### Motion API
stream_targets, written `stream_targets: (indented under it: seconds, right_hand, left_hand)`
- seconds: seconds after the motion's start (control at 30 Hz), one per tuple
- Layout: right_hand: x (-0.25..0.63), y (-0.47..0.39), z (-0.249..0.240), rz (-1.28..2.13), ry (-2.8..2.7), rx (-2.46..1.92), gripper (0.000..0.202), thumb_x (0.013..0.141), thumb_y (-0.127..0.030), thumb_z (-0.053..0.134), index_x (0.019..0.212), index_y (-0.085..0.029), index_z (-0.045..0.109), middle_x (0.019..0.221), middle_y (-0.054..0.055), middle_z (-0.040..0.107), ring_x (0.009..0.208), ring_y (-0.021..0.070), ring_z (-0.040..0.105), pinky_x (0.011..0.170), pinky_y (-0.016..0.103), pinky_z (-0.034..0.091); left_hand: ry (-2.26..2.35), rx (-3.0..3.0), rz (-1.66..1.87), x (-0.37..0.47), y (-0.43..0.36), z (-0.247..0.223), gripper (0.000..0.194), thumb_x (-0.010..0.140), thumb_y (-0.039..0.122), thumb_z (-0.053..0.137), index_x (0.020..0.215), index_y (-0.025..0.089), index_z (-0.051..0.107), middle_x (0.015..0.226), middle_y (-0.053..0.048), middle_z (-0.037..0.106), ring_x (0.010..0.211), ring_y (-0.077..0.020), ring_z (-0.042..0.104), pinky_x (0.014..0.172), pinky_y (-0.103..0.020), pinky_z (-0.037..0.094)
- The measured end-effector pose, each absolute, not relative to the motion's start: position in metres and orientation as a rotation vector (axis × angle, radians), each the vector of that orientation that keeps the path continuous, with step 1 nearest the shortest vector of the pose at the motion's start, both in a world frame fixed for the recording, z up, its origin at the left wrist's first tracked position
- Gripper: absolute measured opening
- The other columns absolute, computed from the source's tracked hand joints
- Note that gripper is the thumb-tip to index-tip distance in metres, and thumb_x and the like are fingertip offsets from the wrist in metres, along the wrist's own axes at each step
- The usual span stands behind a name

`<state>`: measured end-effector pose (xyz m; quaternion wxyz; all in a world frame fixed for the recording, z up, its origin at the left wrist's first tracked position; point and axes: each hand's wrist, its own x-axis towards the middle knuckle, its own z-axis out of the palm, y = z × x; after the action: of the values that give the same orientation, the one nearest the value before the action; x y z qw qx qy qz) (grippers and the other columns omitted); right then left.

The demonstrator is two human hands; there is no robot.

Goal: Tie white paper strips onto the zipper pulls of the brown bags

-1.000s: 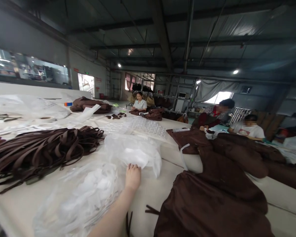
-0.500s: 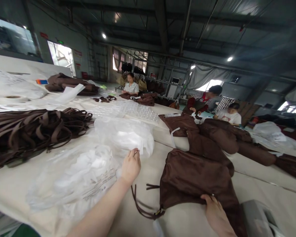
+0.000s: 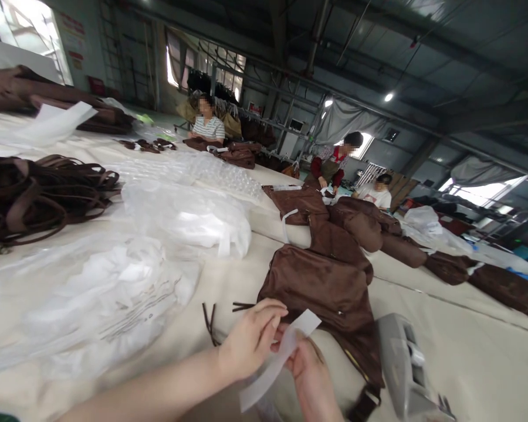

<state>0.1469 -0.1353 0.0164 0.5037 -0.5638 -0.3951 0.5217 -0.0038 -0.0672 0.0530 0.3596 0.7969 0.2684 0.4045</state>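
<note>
A translucent white strip [image 3: 264, 382] runs slantwise in front of me, pinched between the fingers of my right hand [image 3: 311, 372]. My left hand [image 3: 253, 337] meets it from the left, fingers bent together at the strip; their tips are partly hidden. Just beyond both hands lies a dark brown bag [image 3: 314, 287], flat on the pale table [image 3: 229, 275]. Its thin cords [image 3: 211, 325] stick out beside my left wrist, and a strap end with a buckle [image 3: 367, 401] hangs toward me on the right.
A grey tape dispenser [image 3: 400, 363] stands right of the bag. Clear plastic bags [image 3: 127, 293] cover the left side, beside a heap of brown straps [image 3: 39, 199]. More brown bags [image 3: 356, 225] lie behind. Several people work farther back, including a person in stripes [image 3: 209, 129].
My left hand has come from the plastic bags toward my right hand. My right hand has left the brown bag, and the white strip is now between my hands. The view has turned right.
</note>
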Motion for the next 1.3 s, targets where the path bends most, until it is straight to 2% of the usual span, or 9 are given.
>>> stream_targets:
  seconds: [0.1,0.17,0.27,0.37,0.47,0.7,0.87,1.0,1.3]
  right_hand:
    - [0.135,-0.139,0.023,1.38,-0.856,-1.3,0.041,0.084,-0.056,0.048,0.096,-0.02,0.064,0.085,0.009,0.069,0.076,0.0236,0.064,0.068,0.036,0.051]
    - [0.126,-0.139,0.027,1.435,-0.946,-1.332,0.038,0.085,-0.054,0.047,0.092,-0.021,0.066,0.081,0.007,0.069,0.071,0.0223,0.064,0.067,0.036,0.05]
    - [0.131,-0.132,0.033,1.36,-1.189,-1.443,0.041,0.085,-0.055,0.049,0.093,-0.019,0.066,0.087,0.008,0.069,0.078,0.0223,0.063,0.069,0.034,0.049]
    - [0.157,-0.12,0.035,1.089,-1.282,-1.616,0.041,0.081,-0.055,0.055,0.098,-0.019,0.065,0.095,0.009,0.069,0.089,0.0236,0.062,0.074,0.032,0.049]
    - [0.175,-0.113,0.031,0.924,-1.271,-1.771,0.037,0.08,-0.055,0.055,0.092,-0.021,0.064,0.086,0.007,0.069,0.079,0.0217,0.063,0.069,0.031,0.049]
    - [0.126,-0.104,-0.001,1.359,-1.363,-2.032,0.048,0.083,-0.063,0.041,0.069,-0.02,0.055,0.04,-0.001,0.053,0.028,0.0122,0.044,0.033,0.023,0.028]
    - [0.116,-0.094,-0.008,1.347,-1.271,-1.916,0.04,0.076,-0.053,0.058,0.056,-0.02,0.046,0.035,-0.005,0.044,0.027,0.0074,0.035,0.032,0.022,0.019]
    - [0.133,-0.099,0.004,1.617,-0.795,-1.527,0.034,0.065,-0.042,0.067,0.059,-0.021,0.04,0.04,-0.012,0.034,0.032,0.0029,0.024,0.034,0.02,0.013]
    - [0.115,-0.106,-0.004,1.539,-1.093,-1.817,0.036,0.076,-0.054,0.056,0.074,-0.018,0.052,0.046,-0.006,0.053,0.029,0.0058,0.038,0.03,0.018,0.019]
  left_hand:
    - [0.855,1.834,0.943,0.001,-0.059,0.046,0.027,0.079,0.037,0.061,0.097,0.017,0.064,0.096,-0.008,0.065,0.079,-0.0165,0.062,0.068,-0.026,0.052]
    - [0.873,1.638,0.767,0.004,-0.055,0.039,0.033,0.068,0.045,0.07,0.08,0.015,0.062,0.07,-0.002,0.062,0.057,-0.0127,0.057,0.049,-0.022,0.045]
    - [0.9,1.351,0.729,0.001,-0.044,0.034,0.041,0.062,0.051,0.073,0.063,0.015,0.053,0.05,0.005,0.051,0.042,-0.0079,0.045,0.04,-0.019,0.033]
    - [0.887,1.268,0.882,-0.019,-0.023,0.043,0.044,0.057,0.052,0.076,0.059,0.014,0.053,0.049,0.005,0.05,0.043,-0.0057,0.041,0.042,-0.018,0.031]
    - [0.854,1.257,0.957,-0.044,-0.003,0.056,0.043,0.061,0.051,0.074,0.06,0.012,0.057,0.05,0.005,0.049,0.045,-0.0045,0.039,0.045,-0.017,0.03]
    - [0.725,1.34,0.829,-0.074,0.005,0.07,0.041,0.073,0.053,0.064,0.071,0.013,0.056,0.057,0.004,0.047,0.05,-0.0058,0.038,0.047,-0.017,0.03]
    - [0.453,1.901,0.228,-0.082,0.003,0.067,0.032,0.076,0.042,0.062,0.063,0.014,0.056,0.056,0.005,0.042,0.051,-0.0062,0.035,0.047,-0.017,0.026]
    - [0.54,2.031,0.274,-0.076,0.003,0.062,0.03,0.078,0.039,0.058,0.061,0.014,0.057,0.054,0.006,0.039,0.052,-0.0066,0.033,0.046,-0.016,0.025]
    - [0.723,1.591,0.612,-0.067,0.015,0.051,0.042,0.072,0.055,0.062,0.071,0.014,0.053,0.06,0.005,0.044,0.053,-0.0058,0.035,0.047,-0.016,0.028]
